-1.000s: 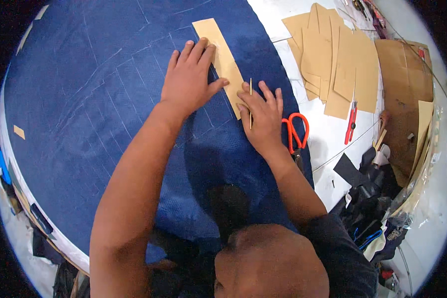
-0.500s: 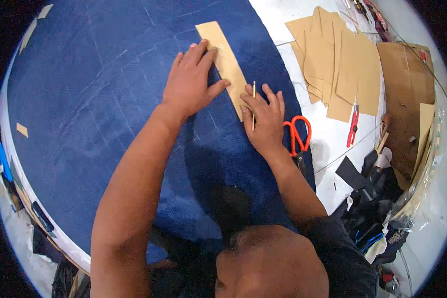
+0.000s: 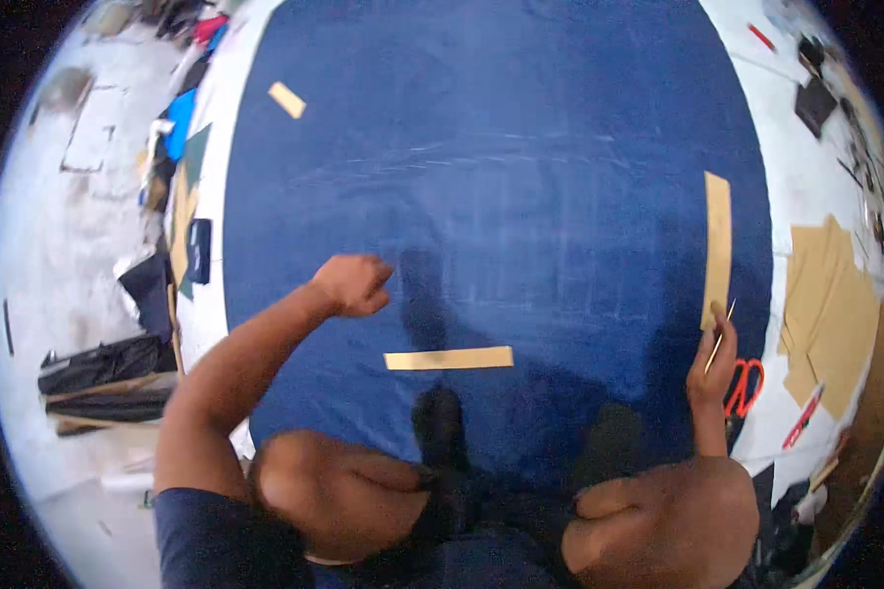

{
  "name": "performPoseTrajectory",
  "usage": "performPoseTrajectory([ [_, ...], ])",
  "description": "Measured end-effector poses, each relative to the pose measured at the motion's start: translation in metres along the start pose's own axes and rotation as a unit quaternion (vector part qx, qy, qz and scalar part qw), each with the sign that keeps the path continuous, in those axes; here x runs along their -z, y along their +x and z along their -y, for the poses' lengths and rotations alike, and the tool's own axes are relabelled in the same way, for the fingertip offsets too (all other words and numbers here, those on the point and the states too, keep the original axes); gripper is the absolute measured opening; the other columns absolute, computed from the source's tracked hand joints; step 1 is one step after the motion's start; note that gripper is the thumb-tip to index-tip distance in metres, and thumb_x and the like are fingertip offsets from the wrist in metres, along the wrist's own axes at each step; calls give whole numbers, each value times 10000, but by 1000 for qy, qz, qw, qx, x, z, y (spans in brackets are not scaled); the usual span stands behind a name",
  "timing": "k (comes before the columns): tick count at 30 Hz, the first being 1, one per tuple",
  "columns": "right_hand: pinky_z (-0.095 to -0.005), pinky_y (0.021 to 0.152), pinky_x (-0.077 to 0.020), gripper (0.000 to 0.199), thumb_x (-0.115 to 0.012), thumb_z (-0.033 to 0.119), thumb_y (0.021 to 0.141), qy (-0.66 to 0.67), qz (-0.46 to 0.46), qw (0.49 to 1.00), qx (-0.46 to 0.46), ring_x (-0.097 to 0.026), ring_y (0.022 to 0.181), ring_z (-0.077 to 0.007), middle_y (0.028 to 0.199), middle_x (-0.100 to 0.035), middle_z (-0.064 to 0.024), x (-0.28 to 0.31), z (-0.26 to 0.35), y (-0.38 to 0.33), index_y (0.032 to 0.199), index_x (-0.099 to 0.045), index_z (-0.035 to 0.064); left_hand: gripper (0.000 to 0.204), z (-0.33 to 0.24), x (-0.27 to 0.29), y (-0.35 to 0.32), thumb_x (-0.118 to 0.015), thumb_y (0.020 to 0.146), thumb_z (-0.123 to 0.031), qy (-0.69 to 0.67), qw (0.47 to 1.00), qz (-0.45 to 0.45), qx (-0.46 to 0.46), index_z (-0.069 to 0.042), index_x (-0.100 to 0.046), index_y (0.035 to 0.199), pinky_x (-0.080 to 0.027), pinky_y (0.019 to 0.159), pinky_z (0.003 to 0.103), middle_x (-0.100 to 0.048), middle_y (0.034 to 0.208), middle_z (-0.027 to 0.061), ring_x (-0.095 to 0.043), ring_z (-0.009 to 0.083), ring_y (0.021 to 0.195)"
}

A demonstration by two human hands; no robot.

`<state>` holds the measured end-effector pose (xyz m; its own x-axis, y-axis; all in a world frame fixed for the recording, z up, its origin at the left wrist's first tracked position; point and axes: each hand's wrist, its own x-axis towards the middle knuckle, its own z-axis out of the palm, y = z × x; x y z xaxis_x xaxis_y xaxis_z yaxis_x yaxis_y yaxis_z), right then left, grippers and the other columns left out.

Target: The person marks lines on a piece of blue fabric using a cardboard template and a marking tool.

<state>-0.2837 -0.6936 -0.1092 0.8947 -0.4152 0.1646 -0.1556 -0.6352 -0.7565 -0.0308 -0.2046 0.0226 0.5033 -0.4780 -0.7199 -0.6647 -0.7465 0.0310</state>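
Note:
A wide dark blue cloth [image 3: 521, 226] with pale chalk-like lines lies spread beneath my hands. My left hand [image 3: 356, 285] is over its left middle, fingers curled into a loose fist, with nothing visible in them. At the right, my right hand [image 3: 714, 365] holds a thin pale pencil-like stick [image 3: 714, 352]. Its fingertips touch the near end of a long tan card strip [image 3: 719, 236]. A second tan strip [image 3: 449, 358] lies crosswise in front of my knees. Just right of my right hand are orange-handled scissors [image 3: 746, 387], partly hidden.
Tan paper sheets [image 3: 825, 304] are piled on the white floor at the right, with a red cutter [image 3: 803, 416] beside them. A small tan piece [image 3: 287, 100] rests on the cloth's far left. Along the left edge lie a dark box-shaped item [image 3: 199, 251] and black cloth [image 3: 108, 373].
My view has swung left. My left hand has lifted off the long strip, moved left and curled. My right hand stays at the strip's near end with the stick. The crosswise strip now shows.

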Motion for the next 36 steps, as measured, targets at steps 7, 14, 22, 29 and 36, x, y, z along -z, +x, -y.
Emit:
performPoseTrajectory([
  [7, -480, 1014, -426, 227, -464, 54, 981, 70, 192, 976, 73, -603, 1139, -359, 1263, -649, -172, -35, 62, -102, 1150, -612, 17, 399, 103, -187, -94, -636, 851, -318, -203, 913, -192, 296, -52, -621, 1148, -487, 976, 487, -603, 1223, 228, -584, 413, 1141],
  [14, -520, 1096, -314, 218, -428, 180, 1027, -2, 184, 983, 24, -586, 1140, -356, 1217, -660, -183, -35, 40, -166, 1057, -570, 18, 625, 98, -218, -56, -683, 813, -343, -287, 790, -329, 431, -54, -525, 1345, -443, 1045, 483, -508, 1350, 222, -511, 408, 1248],
  [22, -570, 1069, -275, 234, -432, 188, 1018, -82, 219, 960, 153, -584, 1037, -341, 1156, -657, -174, -52, 28, -157, 1034, -584, 10, 618, 117, -261, -63, -670, 796, -344, -287, 704, -414, 500, -76, -542, 1339, -401, 1041, 502, -527, 1279, 191, -497, 389, 1220],
  [29, -537, 1050, -293, 189, -496, 178, 998, -112, 224, 955, 156, -569, 985, -329, 1105, -648, -165, -52, 39, -149, 1077, -556, 17, 742, 123, -269, -69, -695, 830, -494, -315, 643, -411, 564, -128, -481, 1439, -337, 1095, 517, -459, 1374, 185, -422, 382, 1299],
  [36, -499, 1001, -325, 218, -496, 203, 1009, -136, 220, 951, 171, -553, 966, -334, 1101, -651, -159, -51, 46, -146, 1077, -561, 6, 893, 124, -248, -52, -677, 811, -630, -323, 689, -400, 511, -153, -398, 1513, -206, 1170, 537, -302, 1531, 253, -269, 409, 1429],
])
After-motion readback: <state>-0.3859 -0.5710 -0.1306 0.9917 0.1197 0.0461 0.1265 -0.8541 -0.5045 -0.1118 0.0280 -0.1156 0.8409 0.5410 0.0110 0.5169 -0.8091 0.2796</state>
